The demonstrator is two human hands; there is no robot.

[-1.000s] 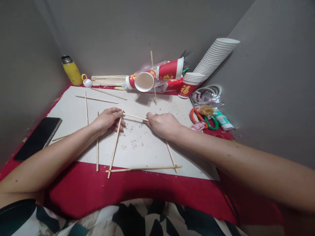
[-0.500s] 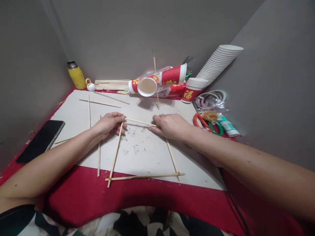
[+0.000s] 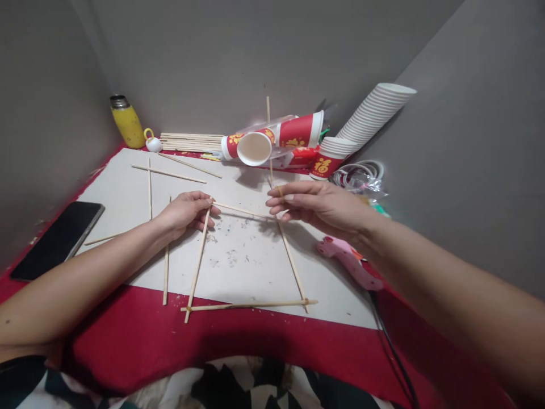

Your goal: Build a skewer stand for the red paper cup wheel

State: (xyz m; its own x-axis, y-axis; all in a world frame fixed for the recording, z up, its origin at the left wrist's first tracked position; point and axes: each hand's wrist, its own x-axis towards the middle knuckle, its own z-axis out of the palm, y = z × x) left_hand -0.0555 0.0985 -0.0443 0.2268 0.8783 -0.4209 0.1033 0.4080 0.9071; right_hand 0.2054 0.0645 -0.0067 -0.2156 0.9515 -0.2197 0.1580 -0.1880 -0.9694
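Thin wooden chopsticks form a four-sided frame on the white board; its near chopstick (image 3: 251, 305) is tied at both ends with rubber bands. My left hand (image 3: 189, 213) is closed on the far left corner, pinching the ends of the left chopstick (image 3: 198, 264) and the far chopstick (image 3: 240, 210). Over the far right corner, by the top of the right chopstick (image 3: 293, 267), is my right hand (image 3: 319, 205). A small tan rubber band (image 3: 280, 192) is at its fingertips, held between thumb and fingers as far as I can see.
Loose chopsticks (image 3: 168, 174) and a black phone (image 3: 57, 241) lie left. At the back are a yellow bottle (image 3: 129, 126), a chopstick bundle (image 3: 191, 142) and red paper cups (image 3: 300, 132). Stacked cups (image 3: 370, 116), a cable coil (image 3: 361, 170) and a pink corded tool (image 3: 349, 264) are right.
My right hand has let go of the far chopstick and lifted slightly, its fingers now extended with the rubber band showing. The pink tool has come into sight. My left hand keeps its corner.
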